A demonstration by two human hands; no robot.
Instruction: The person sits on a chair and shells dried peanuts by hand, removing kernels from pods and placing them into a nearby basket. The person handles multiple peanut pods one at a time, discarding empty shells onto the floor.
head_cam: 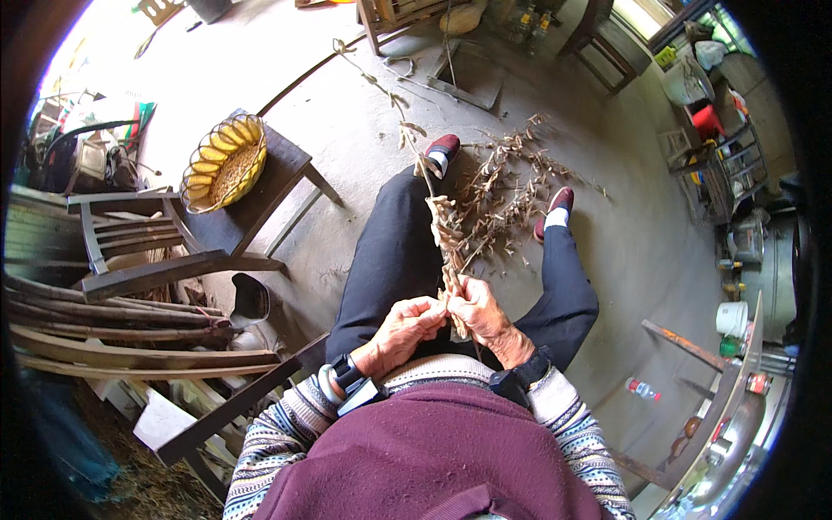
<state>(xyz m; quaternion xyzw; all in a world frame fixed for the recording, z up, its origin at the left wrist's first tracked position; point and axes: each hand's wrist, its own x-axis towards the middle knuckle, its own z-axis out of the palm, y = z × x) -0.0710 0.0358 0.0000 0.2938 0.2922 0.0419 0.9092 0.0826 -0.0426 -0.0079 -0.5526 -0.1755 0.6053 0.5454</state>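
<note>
A long dried stalk with bean pods (442, 221) runs up from my hands, over my leg, towards the top of the view. My right hand (480, 313) is closed around its lower, pod-covered part in front of my waist. Close against it on the left, my left hand (411, 325) has thumb and fingertips together at the pods; whether it grips a pod is hidden by the fingers. More dried pod-bearing stalks (500, 188) lie in a loose heap on the floor between my feet. A yellow woven basket (257, 156) with small pale pieces in it stands on a dark wooden bench.
The dark wooden bench (286, 153) stands left of my legs, beside a wooden chair (153, 273) and stacked poles (130, 325). A plastic bottle (642, 389) lies on the floor at the right, near a wooden frame (705, 416). Another chair (601, 49) is farther off.
</note>
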